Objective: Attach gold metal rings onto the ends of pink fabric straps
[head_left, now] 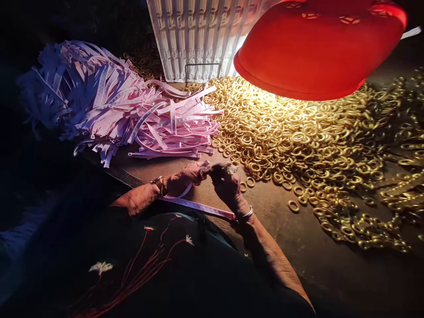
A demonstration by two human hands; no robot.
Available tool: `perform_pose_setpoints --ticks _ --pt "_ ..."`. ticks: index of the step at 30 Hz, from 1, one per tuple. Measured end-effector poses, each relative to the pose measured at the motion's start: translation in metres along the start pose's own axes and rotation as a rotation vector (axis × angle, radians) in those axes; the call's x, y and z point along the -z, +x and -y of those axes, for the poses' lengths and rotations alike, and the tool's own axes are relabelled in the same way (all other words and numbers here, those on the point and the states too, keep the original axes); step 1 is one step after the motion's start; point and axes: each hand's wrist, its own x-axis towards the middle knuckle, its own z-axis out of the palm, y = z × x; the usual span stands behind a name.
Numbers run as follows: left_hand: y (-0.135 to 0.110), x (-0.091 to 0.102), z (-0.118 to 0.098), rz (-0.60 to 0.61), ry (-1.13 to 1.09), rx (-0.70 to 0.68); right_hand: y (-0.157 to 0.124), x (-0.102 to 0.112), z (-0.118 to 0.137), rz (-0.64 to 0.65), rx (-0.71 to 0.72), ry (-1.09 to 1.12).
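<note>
Near the table's front edge, my left hand (192,173) is closed around a pink strap. Its loose part curls out below the fingers. A flat length of pink strap (198,206) runs under both wrists towards the right one. My right hand (226,182) meets the left one fingertip to fingertip, its fingers bent and pressed together; shadow hides what is in them. Just behind my hands lies a big heap of pink straps (132,112). Gold rings (281,137) are piled to the right, a few of them close to my right hand.
A red lamp shade (318,53) hangs low over the rings and lights them. Behind the straps stands a ribbed, pale panel (198,39) with a thin wire frame (202,65) at its foot. The brown tabletop (265,221) shows in front of the rings.
</note>
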Motion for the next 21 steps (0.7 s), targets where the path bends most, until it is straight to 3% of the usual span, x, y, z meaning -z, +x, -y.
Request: perform_pose_setpoints --ticks 5,8,11,15,21 --pt "0.001 -0.003 -0.010 -0.039 -0.024 -0.066 0.015 0.029 0.006 -0.128 -0.303 0.718" --pt "0.000 -0.003 -0.014 -0.035 -0.048 -0.046 0.013 0.045 0.009 -0.131 -0.434 0.974" --pt "0.001 -0.004 -0.012 -0.080 -0.060 -0.025 0.005 0.045 0.011 -0.142 -0.489 0.949" --pt "0.004 -0.009 -0.001 -0.090 -0.072 -0.075 -0.004 0.025 0.010 -0.119 -0.524 0.754" --pt "0.003 -0.016 0.007 -0.019 -0.071 -0.095 -0.006 0.014 0.017 -0.089 -0.380 0.461"
